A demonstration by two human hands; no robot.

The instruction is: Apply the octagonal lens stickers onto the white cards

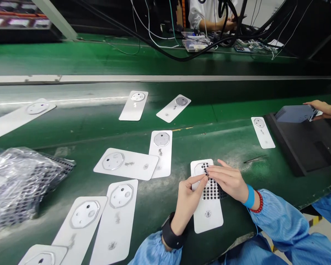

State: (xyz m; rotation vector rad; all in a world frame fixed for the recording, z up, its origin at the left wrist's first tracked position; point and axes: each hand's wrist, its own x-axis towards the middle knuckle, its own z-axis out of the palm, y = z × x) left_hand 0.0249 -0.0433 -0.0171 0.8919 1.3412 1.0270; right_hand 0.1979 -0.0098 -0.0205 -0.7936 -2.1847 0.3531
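A white rectangular panel (208, 215) with an octagonal recess lies on the green belt in front of me. On top of it lies a small sheet of black dots (212, 189). My left hand (188, 200) has its fingers pinched together at the sheet's upper left edge. My right hand (229, 180) rests over the sheet's right side, fingers close together and pressing down on it. Both sleeves are blue; a black band is on the left wrist, a blue band and red beads on the right.
Several more white panels (126, 163) lie scattered on the belt (99, 129). A plastic-wrapped bundle (19, 180) sits at the left. Black tweezers (255, 159) lie right of my hands. Another person's hand (324, 108) holds a grey stack over a black tray (306, 141).
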